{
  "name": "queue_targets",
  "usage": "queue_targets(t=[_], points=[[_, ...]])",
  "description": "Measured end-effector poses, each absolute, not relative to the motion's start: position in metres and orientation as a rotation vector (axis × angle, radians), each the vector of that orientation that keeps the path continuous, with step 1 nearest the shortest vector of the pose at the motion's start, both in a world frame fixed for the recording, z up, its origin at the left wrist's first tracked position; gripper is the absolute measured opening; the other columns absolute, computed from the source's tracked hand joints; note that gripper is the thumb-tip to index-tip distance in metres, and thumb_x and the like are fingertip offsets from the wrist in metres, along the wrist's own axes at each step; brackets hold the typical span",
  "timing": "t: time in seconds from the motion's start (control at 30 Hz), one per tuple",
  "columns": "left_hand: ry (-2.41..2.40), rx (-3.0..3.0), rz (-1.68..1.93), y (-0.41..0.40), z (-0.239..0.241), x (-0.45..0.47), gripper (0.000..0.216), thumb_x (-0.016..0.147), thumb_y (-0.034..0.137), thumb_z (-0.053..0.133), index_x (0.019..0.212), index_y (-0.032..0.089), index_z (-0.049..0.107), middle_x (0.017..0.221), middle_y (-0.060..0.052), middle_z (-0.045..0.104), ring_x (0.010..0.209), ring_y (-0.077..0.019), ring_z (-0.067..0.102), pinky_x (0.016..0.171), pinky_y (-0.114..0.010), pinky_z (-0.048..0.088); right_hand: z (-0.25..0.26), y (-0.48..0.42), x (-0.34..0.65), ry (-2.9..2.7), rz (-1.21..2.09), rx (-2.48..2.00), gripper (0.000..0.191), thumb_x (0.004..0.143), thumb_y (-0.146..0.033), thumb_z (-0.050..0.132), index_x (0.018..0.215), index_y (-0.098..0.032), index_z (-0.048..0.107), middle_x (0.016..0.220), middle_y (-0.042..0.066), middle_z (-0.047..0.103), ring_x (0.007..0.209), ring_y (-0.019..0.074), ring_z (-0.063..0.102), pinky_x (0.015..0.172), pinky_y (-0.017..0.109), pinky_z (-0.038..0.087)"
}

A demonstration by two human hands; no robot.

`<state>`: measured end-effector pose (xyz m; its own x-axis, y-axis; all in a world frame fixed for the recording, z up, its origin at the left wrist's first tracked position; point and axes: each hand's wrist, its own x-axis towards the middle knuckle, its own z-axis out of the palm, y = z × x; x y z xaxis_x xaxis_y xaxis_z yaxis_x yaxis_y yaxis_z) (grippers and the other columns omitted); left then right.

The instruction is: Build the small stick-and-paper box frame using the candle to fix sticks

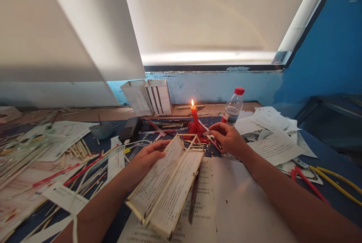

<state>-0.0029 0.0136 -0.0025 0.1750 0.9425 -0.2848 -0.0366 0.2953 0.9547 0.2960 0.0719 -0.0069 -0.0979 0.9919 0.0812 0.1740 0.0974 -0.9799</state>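
- Far left: loose wooden sticks and red-striped sticks lie across printed sheets, running close to the picture's edge.
- Back left: a black box sits beside a glass bowl. Behind them, a paper-covered box model stands near the surface's far edge, against a light-blue wall.
- Centre: the left hand's grip is closed around the side of an open stick-framed paper model, holding it tilted above a printed sheet. Its small printed columns are too fine to read.
- Beneath the model: a narrow craft knife lies on that sheet, its blade end toward the near edge of the picture.
- Centre back: a lit red candle stands in spilled red wax, just beyond the model.
- Right of centre: the right hand's grip pinches a thin pale stick between its fingers, close to the candle's base and near the model's far corner.
- Behind that hand: a plastic bottle with a red cap stands; its label cannot be read.
- Far right: loose printed papers spread toward red sticks and yellow rods, which reach the surface's right side.
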Motion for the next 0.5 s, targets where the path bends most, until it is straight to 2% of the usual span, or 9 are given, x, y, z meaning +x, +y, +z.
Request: queue_targets(t=[0.1, 0.2, 0.33, 0.43, 0.5], points=[[1.124, 0.959, 0.880, 0.013, -0.002, -0.005, 0.055, 0.070, 0.028, 0.082, 0.124, 0.023, 0.074, 0.116, -0.007, 0.082, 0.083, -0.0209, 0.077, 0.069, -0.028, 0.059, -0.003, 0.070, 0.295, -1.454, 1.158, -1.227, 0.020, 0.082, -0.037, 0.074, 0.093, -0.021, 0.070, 0.061, -0.004, 0.061, 0.042, 0.0105, 0.045, 0.037, 0.024, 0.036], [1.085, 0.962, 0.845, 0.010, 0.003, -0.004, 0.050, 0.072, 0.024, 0.085, 0.121, 0.022, 0.077, 0.107, -0.006, 0.083, 0.079, -0.0176, 0.076, 0.066, -0.024, 0.056, -0.003, 0.068, 0.294, -1.438, 1.223, -1.208, 0.020, 0.082, -0.038, 0.075, 0.091, -0.021, 0.069, 0.060, -0.004, 0.060, 0.045, 0.0103, 0.046, 0.040, 0.023, 0.034], [1.012, 0.962, 0.846, 0.006, 0.011, -0.003, 0.051, 0.076, 0.031, 0.087, 0.124, 0.021, 0.076, 0.111, -0.009, 0.084, 0.086, -0.0202, 0.078, 0.070, -0.025, 0.058, -0.007, 0.068, 0.294, -1.415, 1.281, -1.176, 0.021, 0.083, -0.039, 0.076, 0.093, -0.021, 0.069, 0.063, -0.003, 0.061, 0.052, 0.0124, 0.052, 0.043, 0.023, 0.034], [0.985, 0.969, 0.860, 0.006, 0.013, -0.007, 0.056, 0.075, 0.032, 0.088, 0.129, 0.021, 0.074, 0.115, -0.010, 0.083, 0.088, -0.0211, 0.078, 0.074, -0.027, 0.059, -0.013, 0.072, 0.297, -1.511, 1.168, -1.173, 0.022, 0.085, -0.040, 0.074, 0.096, -0.022, 0.069, 0.067, -0.002, 0.065, 0.056, 0.0145, 0.056, 0.047, 0.025, 0.039], [0.986, 0.967, 0.903, 0.007, 0.013, -0.012, 0.055, 0.076, 0.029, 0.087, 0.129, 0.022, 0.073, 0.112, -0.009, 0.084, 0.083, -0.0200, 0.077, 0.070, -0.026, 0.059, -0.017, 0.077, 0.300, -1.600, 1.019, -1.197, 0.019, 0.086, -0.039, 0.073, 0.095, -0.022, 0.069, 0.073, 0.000, 0.069, 0.060, 0.0164, 0.060, 0.053, 0.027, 0.044]])
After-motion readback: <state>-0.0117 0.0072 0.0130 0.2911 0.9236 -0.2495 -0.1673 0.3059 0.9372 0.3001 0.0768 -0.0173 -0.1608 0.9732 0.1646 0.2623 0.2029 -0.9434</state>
